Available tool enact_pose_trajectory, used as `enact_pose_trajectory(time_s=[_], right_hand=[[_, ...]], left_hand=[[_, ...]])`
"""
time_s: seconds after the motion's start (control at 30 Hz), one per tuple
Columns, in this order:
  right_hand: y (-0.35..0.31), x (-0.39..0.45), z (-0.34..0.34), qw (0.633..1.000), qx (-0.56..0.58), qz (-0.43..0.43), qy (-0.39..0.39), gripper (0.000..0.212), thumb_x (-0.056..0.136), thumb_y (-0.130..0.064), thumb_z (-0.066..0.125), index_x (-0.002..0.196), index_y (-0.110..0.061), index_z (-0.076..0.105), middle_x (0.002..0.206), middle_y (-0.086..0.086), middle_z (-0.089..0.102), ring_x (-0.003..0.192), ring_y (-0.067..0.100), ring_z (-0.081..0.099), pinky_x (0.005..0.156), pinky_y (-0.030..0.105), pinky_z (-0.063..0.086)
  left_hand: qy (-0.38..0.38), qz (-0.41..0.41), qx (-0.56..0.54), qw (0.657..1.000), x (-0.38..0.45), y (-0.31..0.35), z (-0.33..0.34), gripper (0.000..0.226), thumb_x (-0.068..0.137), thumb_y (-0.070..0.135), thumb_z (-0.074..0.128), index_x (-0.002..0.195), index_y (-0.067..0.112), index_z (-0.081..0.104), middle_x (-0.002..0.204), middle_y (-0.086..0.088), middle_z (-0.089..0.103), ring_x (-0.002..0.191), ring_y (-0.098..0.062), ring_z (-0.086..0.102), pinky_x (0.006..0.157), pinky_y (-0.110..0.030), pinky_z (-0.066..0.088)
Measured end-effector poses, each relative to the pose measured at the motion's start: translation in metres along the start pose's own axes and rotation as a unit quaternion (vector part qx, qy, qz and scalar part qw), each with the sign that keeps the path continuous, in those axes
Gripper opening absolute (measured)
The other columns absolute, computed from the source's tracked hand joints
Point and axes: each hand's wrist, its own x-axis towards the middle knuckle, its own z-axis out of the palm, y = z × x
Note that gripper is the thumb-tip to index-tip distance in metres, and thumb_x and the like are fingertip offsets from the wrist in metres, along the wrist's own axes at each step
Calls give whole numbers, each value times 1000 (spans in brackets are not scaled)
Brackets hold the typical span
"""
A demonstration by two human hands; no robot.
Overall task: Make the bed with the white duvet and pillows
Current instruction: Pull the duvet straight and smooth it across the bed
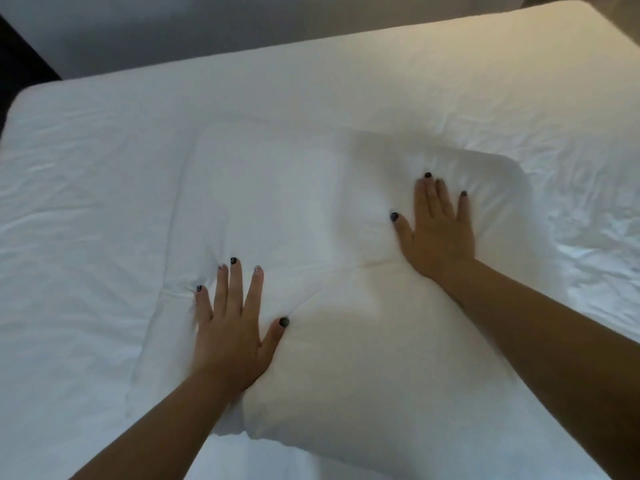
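A white pillow (332, 306) lies in the middle of the bed, on the white bedding (86, 202). My left hand (232, 320) presses flat on the pillow's left side, fingers spread, denting the fabric. My right hand (436, 230) lies flat on its far right part, fingers apart, palm down. Neither hand grips anything. A crease runs across the pillow between the two hands. Whether the cover under the pillow is the duvet or a sheet I cannot tell.
The bed's far edge (311, 53) meets a grey wall (173, 22). A dark strip of floor (20, 53) shows at the far left. The bedding is wrinkled at the right (571, 209).
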Motion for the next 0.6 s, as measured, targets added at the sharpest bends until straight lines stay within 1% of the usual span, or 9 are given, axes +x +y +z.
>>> enact_pose_trajectory(time_s=[0.1,0.17,0.23,0.3,0.37,0.43,0.47,0.53,0.6], right_hand=[[10,0,-11,999,9,38,-29,75,97,-56,5,155,-8,-3,163,8,-7,150,22,-6,120,52,0],[-22,-13,-26,997,60,32,26,67,100,-41,18,154,-1,9,162,16,5,149,32,7,117,59,11],[-71,-46,-33,987,131,-59,74,63,97,-33,26,152,-2,22,159,19,17,147,36,16,115,62,19],[-111,-92,-25,973,129,-185,45,61,99,-37,29,153,-11,24,161,13,15,150,30,8,117,59,13],[-117,-118,-16,972,96,-214,32,63,98,-47,31,153,-16,26,162,9,13,150,26,5,117,57,11],[-95,-123,-5,987,72,-145,22,72,96,-59,29,155,-19,19,163,6,7,151,23,2,119,56,6],[-80,-124,-3,993,64,-95,15,79,94,-67,25,156,-20,12,164,5,1,151,23,-1,119,55,2],[-49,-128,3,998,58,13,-7,94,86,-80,15,156,-21,-4,163,3,-12,150,22,-9,119,53,-4],[-20,-136,8,991,66,109,-26,103,79,-87,8,155,-20,-11,162,3,-17,149,21,-13,119,54,-6]], left_hand=[[-8,-12,1,1000,1,1,0,86,94,67,18,157,10,8,163,-21,1,150,-38,4,115,-63,15],[-9,-18,-8,1000,2,3,0,86,94,67,17,157,10,7,163,-20,0,151,-37,3,115,-64,14],[-7,-23,-17,1000,3,2,3,86,94,68,17,157,10,6,163,-20,0,151,-37,2,116,-63,13],[-7,-27,-17,999,4,-1,4,87,93,68,19,158,12,2,164,-19,-1,151,-36,0,117,-62,12],[3,-27,-25,999,3,-1,4,86,93,67,19,158,14,-1,164,-16,-3,151,-33,-2,119,-59,9],[18,-64,-66,996,2,2,2,83,93,65,18,158,17,-3,164,-14,-5,152,-30,-5,121,-55,2],[29,-112,-95,989,4,4,-2,84,92,66,17,157,18,-5,164,-13,-7,151,-28,-8,121,-53,-2],[31,-231,-147,961,13,7,-11,89,88,74,11,156,22,-11,163,-13,-13,150,-29,-15,118,-55,-10],[-8,-333,-202,921,28,6,-22,106,74,91,4,153,25,-20,162,-14,-20,148,-33,-20,113,-62,-13]])
